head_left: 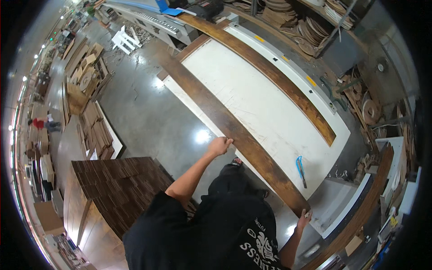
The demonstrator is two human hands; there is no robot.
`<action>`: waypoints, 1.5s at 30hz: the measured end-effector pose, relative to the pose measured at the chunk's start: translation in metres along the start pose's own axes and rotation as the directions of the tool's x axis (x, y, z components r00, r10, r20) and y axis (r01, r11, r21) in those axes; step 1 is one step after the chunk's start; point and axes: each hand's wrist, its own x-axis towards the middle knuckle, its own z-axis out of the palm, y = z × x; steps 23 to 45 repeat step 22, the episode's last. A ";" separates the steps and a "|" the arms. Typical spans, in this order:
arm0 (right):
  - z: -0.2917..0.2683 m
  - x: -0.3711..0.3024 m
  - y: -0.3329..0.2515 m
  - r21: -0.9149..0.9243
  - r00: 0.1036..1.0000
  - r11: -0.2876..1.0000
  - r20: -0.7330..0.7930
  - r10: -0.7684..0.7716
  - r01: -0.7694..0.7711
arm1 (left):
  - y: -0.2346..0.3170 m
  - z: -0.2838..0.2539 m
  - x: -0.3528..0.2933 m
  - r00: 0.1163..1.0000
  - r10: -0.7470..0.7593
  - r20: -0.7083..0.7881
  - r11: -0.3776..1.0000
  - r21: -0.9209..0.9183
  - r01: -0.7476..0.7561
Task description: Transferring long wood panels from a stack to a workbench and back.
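A long brown wooden board (211,108) slants across the near side of a white worktable (265,112). My left hand (220,146) is closed on its near edge, around the middle of its length. At the board's near right end, my right hand (304,218) grips the corner with the fingers wrapped round it. A second brown board (274,76) lies along the far side of the table and reaches into the machine at the back. Close to the table's right end lies a blue-handled cutter (300,168), touched by neither hand.
A tall stack of dark brown boards (121,184) stands at my left. Beyond it, more wood piles (96,130) rest on the floor. A machine (148,20) adjoins the table's far left end. Shelves with rolls of edging (310,33) stand behind, and long strips (364,202) lie at the right.
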 end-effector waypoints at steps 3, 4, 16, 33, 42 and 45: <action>0.012 0.000 -0.003 0.415 0.977 0.893 0.186 0.106 -0.176 | 0.007 0.004 -0.002 0.998 0.035 -0.047 0.986 0.165 -0.027; 0.014 -0.001 -0.006 0.587 0.929 0.733 0.324 0.178 -0.345 | 0.008 0.004 -0.002 0.999 0.045 -0.024 0.980 0.194 -0.040; 0.015 0.000 -0.001 0.589 0.938 0.750 0.325 0.121 -0.301 | 0.067 0.006 0.005 0.940 0.295 -0.169 0.938 0.236 -0.252; 0.029 0.001 -0.001 -0.177 0.987 0.974 -0.097 0.127 -0.142 | 0.110 0.049 0.095 0.983 0.179 -0.030 0.783 -0.601 -0.161; 0.029 0.001 -0.001 -0.177 0.987 0.974 -0.097 0.127 -0.142 | 0.110 0.049 0.095 0.983 0.179 -0.030 0.783 -0.601 -0.161; 0.029 0.001 -0.001 -0.177 0.987 0.974 -0.097 0.127 -0.142 | 0.110 0.049 0.095 0.983 0.179 -0.030 0.783 -0.601 -0.161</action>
